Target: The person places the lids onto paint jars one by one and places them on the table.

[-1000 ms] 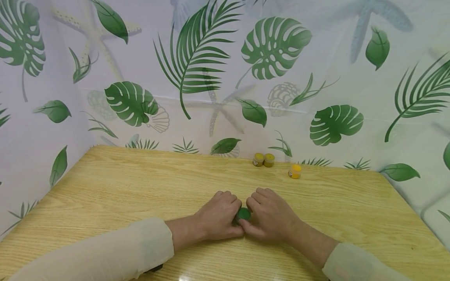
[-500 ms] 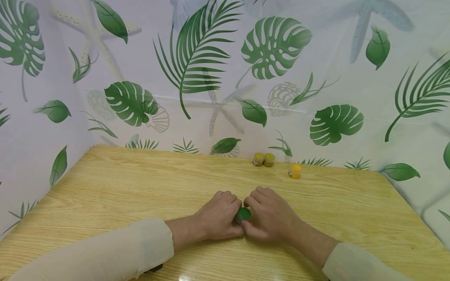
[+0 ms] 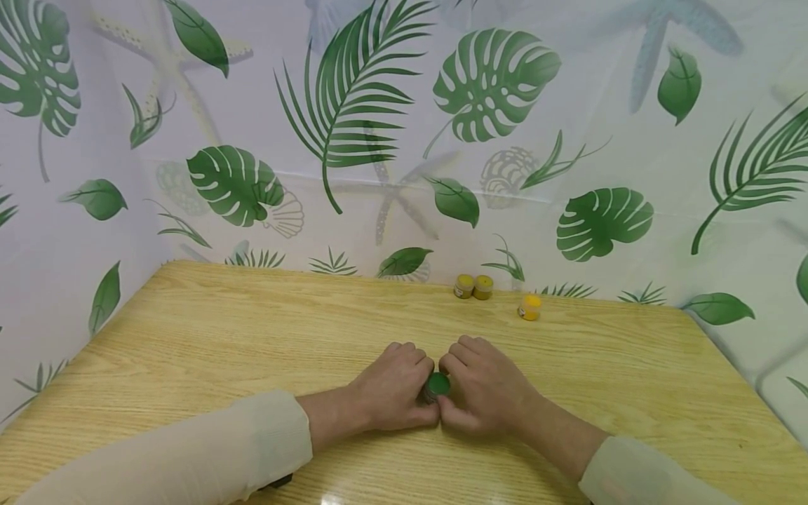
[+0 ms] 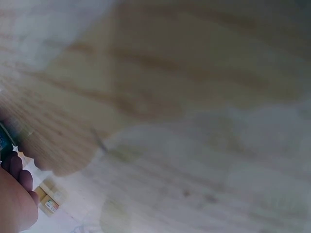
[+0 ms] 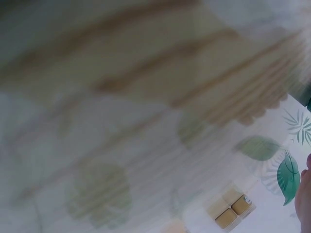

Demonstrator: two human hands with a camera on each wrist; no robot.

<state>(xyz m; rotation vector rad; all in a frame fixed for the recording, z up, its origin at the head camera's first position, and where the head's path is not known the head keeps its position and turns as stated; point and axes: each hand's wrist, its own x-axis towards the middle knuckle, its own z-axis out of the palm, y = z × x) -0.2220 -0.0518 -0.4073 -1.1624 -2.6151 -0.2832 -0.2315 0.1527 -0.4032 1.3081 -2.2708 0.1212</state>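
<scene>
A small round paint pot with a green top (image 3: 438,384) stands between both hands near the front middle of the table. From its left side my left hand (image 3: 391,389) grips it, with the fingers curled behind and the thumb in front. My right hand (image 3: 486,386) curls around the pot's right side, thumb tip against it near the front. Most of the pot's side is hidden by the hands. In the left wrist view only the pot's edge (image 4: 6,143) and part of the hand (image 4: 17,199) show. The right wrist view catches a sliver of the right hand (image 5: 305,199).
Two dark-yellow pots (image 3: 463,286) stand side by side at the table's back edge. An orange-yellow pot (image 3: 529,308) stands to their right, a little nearer. Behind the wooden table (image 3: 252,315) hangs a leaf-patterned cloth (image 3: 391,140).
The right hand has shifted slightly around the pot, its thumb sliding from the front toward the right, so more of the green top shows. The left hand has stayed in place.
</scene>
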